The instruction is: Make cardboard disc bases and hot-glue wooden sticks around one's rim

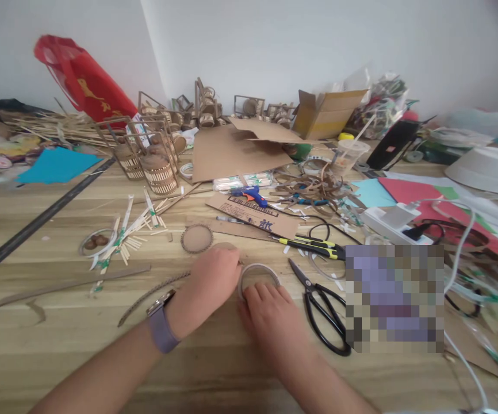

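My left hand (pixel 212 282) is curled into a loose fist beside a roll of clear tape (pixel 258 275) lying flat on the wooden table (pixel 59 322), its fingertips at the roll's left edge. A watch with a grey strap (pixel 161 324) is on that wrist. My right hand (pixel 275 322) rests just below the roll with its fingers pressed on the near rim. A round corrugated cardboard disc (pixel 196 238) lies just beyond my left hand. A long cardboard strip (pixel 152 293) curves off to the left of the wrist.
Black scissors (pixel 322 305) lie right of my right hand, a yellow-black cutter (pixel 313 246) and blue glue gun (pixel 251 195) beyond. Cardboard sheets (pixel 236 149), small cage models (pixel 154 161), bamboo sticks (pixel 132 230), a black ruler (pixel 37 224) and a power strip (pixel 393 221) crowd the table.
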`<state>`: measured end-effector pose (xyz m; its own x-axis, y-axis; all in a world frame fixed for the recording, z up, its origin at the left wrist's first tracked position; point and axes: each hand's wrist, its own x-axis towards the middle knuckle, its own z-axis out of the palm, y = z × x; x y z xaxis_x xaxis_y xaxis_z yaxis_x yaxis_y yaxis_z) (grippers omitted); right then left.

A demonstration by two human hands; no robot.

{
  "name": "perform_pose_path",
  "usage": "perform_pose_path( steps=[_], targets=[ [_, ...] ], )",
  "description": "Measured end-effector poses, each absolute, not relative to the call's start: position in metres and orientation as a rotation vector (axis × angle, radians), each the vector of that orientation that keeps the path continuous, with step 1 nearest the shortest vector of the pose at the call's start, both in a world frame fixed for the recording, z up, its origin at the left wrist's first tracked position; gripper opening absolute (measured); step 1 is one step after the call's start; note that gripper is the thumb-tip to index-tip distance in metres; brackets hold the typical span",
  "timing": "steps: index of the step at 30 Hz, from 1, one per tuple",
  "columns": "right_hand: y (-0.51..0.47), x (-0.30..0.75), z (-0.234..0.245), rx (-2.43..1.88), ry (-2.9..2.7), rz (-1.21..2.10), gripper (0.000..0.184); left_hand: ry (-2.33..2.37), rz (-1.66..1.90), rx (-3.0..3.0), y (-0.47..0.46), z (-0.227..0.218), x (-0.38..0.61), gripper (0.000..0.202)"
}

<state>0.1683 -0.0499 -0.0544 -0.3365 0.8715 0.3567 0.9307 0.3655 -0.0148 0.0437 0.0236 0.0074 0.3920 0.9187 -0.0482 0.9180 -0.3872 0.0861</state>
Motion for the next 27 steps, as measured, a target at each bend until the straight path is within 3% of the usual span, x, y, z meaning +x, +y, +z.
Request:
perform_pose_path(
  steps=[9,11,14,17,22,24,27],
  targets=[
    [-0.041,0.195,-0.042,-1.555,-2.331,-0.448,0.015,2.100,-0.058,2.546,0.036,0.030,-0.009,0.016],
    [-0.032,0.201,-0.037,-1.620,-2.345,-0.484,0.008,2.012,-0.032,2.578,0.031,0.031,-0.010,0.013],
    [-0.019,0.204,-0.029,-1.626,-2.320,-0.470,0.014,1.718,0.019,2.611,0.021,0.029,-0.004,0.013],
    [-0.011,0.203,-0.020,-1.610,-2.282,-0.329,0.012,1.547,0.084,2.588,0.012,0.022,0.003,0.017],
    [-0.007,0.190,-0.007,-1.315,-2.275,0.240,0.018,1.376,0.281,2.438,0.007,0.015,0.010,0.029],
    [-0.007,0.185,-0.004,-1.163,-2.282,0.321,0.005,1.292,0.336,2.368,0.007,0.016,0.011,0.029],
    [-0.006,0.184,-0.003,-1.042,-2.280,0.346,0.016,1.131,0.407,2.290,0.008,0.019,0.009,0.028]
  ],
)
